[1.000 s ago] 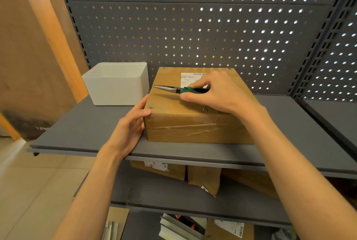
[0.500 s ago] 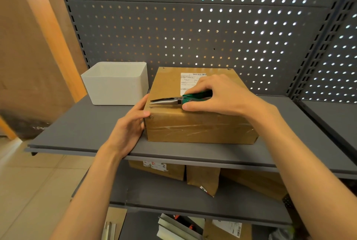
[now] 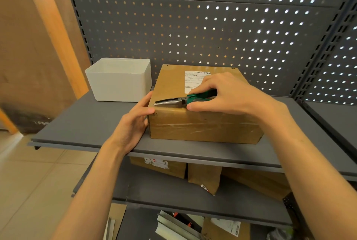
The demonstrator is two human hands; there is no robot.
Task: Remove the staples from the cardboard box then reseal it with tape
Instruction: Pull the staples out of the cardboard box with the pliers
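Grey pegboard backlit; grey shelf; tan floor tiles.

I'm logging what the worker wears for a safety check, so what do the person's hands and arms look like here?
Both arms are bare right up to the bottom frame edge: no sleeves show. The left hand and right hand wear no gloves, and no rings, watch or wristband are visible on either. Fingernails that show look short and unpainted. No protective gear appears on either arm.

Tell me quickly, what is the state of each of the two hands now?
Left hand: open, fingers pressed flat against the left side of the cardboard box.
Right hand: closed, gripping the green-handled pliers on top of the box.
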